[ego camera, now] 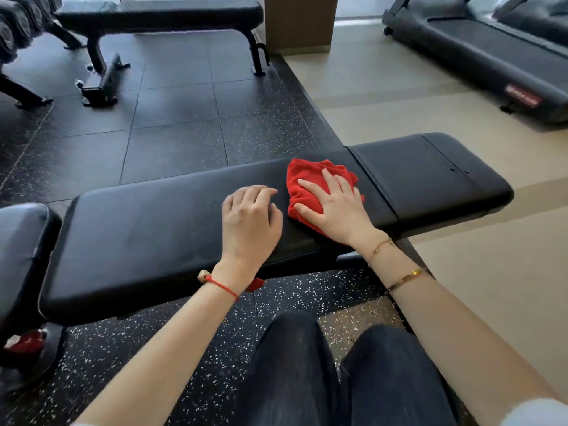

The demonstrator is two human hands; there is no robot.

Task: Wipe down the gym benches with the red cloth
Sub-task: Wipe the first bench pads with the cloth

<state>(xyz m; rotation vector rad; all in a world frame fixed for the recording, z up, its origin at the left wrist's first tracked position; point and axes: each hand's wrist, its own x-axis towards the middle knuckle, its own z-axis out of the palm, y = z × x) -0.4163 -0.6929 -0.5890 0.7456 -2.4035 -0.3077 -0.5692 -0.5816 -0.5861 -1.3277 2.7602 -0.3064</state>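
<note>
Right hand [330, 207] flat on the red cloth [310, 186], fingers spread and fairly straight, pressing it down onto the near bench [147, 229] rather than gripping it. Left hand [250, 219] just beside the cloth on the bare pad, fingers loosely curled, holding nothing, resting on the leather. Cloth bunched into a rough wad, lying on the long back pad close to the seam where the shorter seat pad [430, 176] begins on the right. Bench long axis running left to right across the view, rising slightly toward the far right; seat end pointing right toward the pale floor, other end pointing left toward another pad [21, 256] only partly in view. Cloth itself with no clear long axis, crumpled, slightly taller near-to-far than wide. Progress hard to judge: no visible wet streaks or sheen difference on the pad, so impossible to say which stretch is already wiped. Judging by position, wiping under way around the middle of this bench, with the seat pad to the right and the long stretch to the left possibly still to cover. Far bench [159, 13] at top left untouched at this moment, likely still to do, along with the pad at the left edge
</note>
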